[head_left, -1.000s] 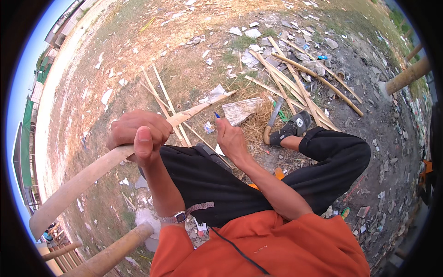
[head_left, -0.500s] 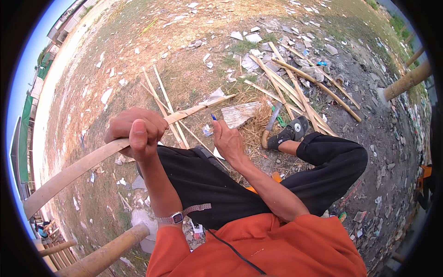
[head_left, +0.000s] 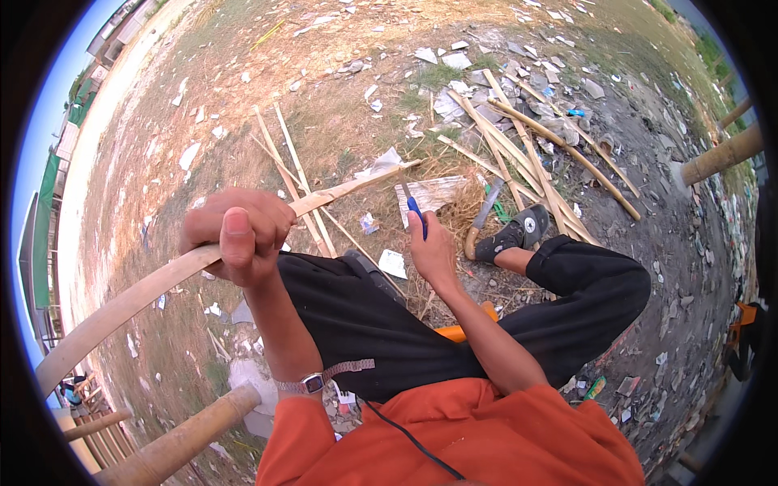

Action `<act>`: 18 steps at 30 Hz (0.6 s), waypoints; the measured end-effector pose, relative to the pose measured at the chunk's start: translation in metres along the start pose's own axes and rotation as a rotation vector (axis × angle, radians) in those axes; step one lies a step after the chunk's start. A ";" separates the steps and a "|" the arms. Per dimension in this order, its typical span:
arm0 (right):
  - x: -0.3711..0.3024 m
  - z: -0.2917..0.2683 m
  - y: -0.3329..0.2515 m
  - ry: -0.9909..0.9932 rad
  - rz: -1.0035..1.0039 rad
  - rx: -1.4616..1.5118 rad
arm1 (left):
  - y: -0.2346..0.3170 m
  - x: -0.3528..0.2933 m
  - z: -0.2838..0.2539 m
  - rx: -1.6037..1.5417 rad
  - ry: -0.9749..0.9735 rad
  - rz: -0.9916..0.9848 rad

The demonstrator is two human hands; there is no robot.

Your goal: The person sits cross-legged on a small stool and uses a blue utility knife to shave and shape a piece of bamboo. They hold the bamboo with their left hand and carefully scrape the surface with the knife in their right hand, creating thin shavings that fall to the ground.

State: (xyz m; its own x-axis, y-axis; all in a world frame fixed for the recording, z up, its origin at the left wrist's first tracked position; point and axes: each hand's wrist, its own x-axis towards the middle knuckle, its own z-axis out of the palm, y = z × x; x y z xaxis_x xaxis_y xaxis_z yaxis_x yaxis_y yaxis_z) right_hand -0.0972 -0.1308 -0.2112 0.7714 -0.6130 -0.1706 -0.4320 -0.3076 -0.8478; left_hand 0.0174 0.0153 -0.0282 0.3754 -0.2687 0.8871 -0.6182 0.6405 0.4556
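Observation:
My left hand (head_left: pixel 237 236) is closed round a long, flat bamboo strip (head_left: pixel 121 312), its thumb pointing up. One end of the strip bends away to the far left; the other narrows to a tip ahead of me. In my right hand (head_left: pixel 434 253) is a knife with a blue handle (head_left: pixel 416 212), fingers wrapped round it. Its thin blade stands up just below the strip's tip; whether the two touch I cannot tell. A larger knife with a wooden handle (head_left: pixel 472 243) lies beside my sandal (head_left: pixel 515 233).
Several split bamboo strips (head_left: pixel 502 150) and a thin pole (head_left: pixel 567 146) lie at the far right. More strips (head_left: pixel 293 174) lie ahead on the left. A pale board (head_left: pixel 438 194) rests on dry grass. Thick bamboo posts (head_left: pixel 190 429) stand at lower left and right. Rubble litters the ground.
My right hand has moved right and turned, so the knife's blue handle and blade now show. The left hand still grips the strip in nearly the same place.

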 end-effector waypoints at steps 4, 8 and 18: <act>-0.015 -0.014 -0.035 -0.090 -0.114 0.315 | -0.003 -0.004 0.013 0.130 0.213 -0.001; -0.035 -0.027 -0.075 -0.173 -0.220 0.439 | -0.003 -0.002 0.031 0.285 0.394 -0.039; -0.043 -0.018 -0.091 -0.110 -0.322 0.276 | 0.002 0.003 0.051 0.470 0.602 -0.095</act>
State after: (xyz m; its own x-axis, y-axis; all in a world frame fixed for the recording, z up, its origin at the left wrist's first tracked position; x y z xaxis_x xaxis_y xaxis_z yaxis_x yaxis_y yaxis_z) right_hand -0.0998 -0.0895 -0.1173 0.8979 -0.4319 0.0848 -0.0316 -0.2555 -0.9663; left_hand -0.0185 -0.0208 -0.0207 0.6698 0.2171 0.7101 -0.7422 0.2251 0.6313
